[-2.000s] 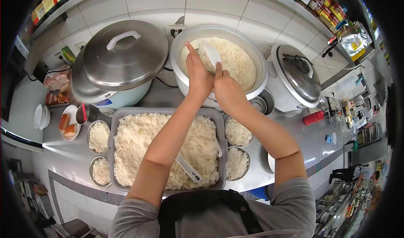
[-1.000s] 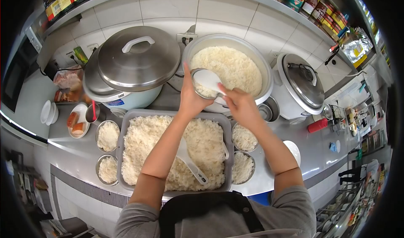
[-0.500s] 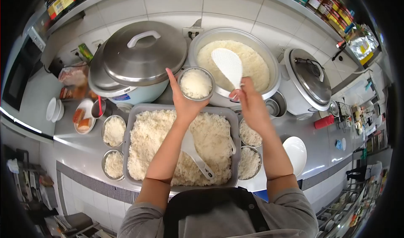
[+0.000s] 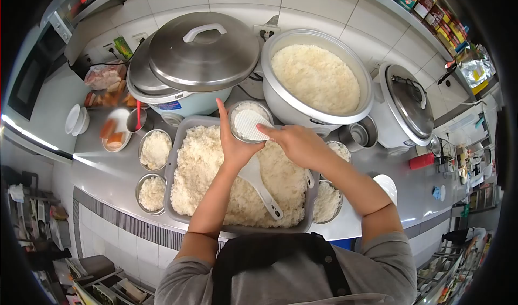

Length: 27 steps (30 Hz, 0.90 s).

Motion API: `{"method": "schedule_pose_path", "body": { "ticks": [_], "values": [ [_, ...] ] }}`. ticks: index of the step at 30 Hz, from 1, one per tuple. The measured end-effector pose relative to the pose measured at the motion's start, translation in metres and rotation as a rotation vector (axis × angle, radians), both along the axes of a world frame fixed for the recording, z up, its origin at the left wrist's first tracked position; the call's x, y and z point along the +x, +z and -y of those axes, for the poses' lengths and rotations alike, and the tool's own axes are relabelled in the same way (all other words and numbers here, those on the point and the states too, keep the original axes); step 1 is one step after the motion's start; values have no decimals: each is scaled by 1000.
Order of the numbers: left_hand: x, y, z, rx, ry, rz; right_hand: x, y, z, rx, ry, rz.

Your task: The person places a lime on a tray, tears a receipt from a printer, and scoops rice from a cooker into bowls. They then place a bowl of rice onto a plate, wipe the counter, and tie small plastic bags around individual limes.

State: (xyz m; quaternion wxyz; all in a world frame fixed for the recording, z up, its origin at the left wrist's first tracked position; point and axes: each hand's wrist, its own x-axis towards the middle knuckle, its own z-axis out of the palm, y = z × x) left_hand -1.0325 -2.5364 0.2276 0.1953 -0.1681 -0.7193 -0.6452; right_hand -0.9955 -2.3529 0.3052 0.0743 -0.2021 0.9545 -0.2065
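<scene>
My left hand [image 4: 236,149] cups a small metal bowl [image 4: 233,126] from below and the side, thumb raised along it. White rice shows in the bowl. My right hand [image 4: 294,143] is closed on a white dimpled rice paddle [image 4: 248,122], its blade laid flat over the rice in the bowl; the handle is hidden by the fingers. Both hands are above a grey tray [image 4: 171,181] heaped with cooked rice [image 4: 199,167]. A second rice paddle [image 4: 263,190] lies on that rice.
Behind stand an open rice cooker [image 4: 286,103] full of rice, a lidded cooker [image 4: 202,51] and another lidded cooker [image 4: 407,103]. Rice-filled bowls [image 4: 151,193] flank the tray on both sides. White plate [image 4: 387,189] at right; metal cup [image 4: 139,120] with a red handle at left.
My right hand has brought the paddle from over the open cooker, down and left onto the bowl's rice. The camera view has shifted slightly; my left hand still holds the bowl.
</scene>
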Motion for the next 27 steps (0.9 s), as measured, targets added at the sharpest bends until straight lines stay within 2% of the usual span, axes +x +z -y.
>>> {"method": "schedule_pose_path", "body": {
  "ticks": [2, 4, 7, 10, 13, 15, 17, 20, 23, 24, 25, 26, 27],
  "values": [
    [2, -10, 0, -13, 26, -14, -9, 11, -4, -1, 20, 77],
    [-1, -22, 4, -83, 49, -66, -12, 45, -3, 64, 3, 200],
    [-2, -20, 8, -143, 89, -71, -19, 7, -2, -55, -28, -38],
    [5, -26, 16, -160, 113, -10, -25, -29, 5, -240, 32, 32],
    [9, -21, 28, -54, 162, 35, -38, -26, -10, -412, 50, -85],
    [15, -23, 42, -2, 229, 47, -34, -3, -20, -146, -86, 131],
    [14, -28, 61, -14, 314, 25, -27, -3, -22, 90, -76, 298],
    [29, -35, 81, -1, 346, 22, -18, -74, -11, -16, 155, 649],
    [49, -44, 98, -58, 403, -5, -42, -102, -7, 3, 544, 133],
    [58, -47, 102, -88, 423, -25, -65, -63, 15, -50, 468, 212],
    [66, -47, 103, -81, 447, -8, -87, -28, 39, -151, 275, 244],
    [74, -44, 103, -77, 464, 11, -119, -4, 59, -301, 293, 109],
    [80, -43, 104, -78, 475, 29, -157, 20, 82, -259, 170, -21]
  ]
}}
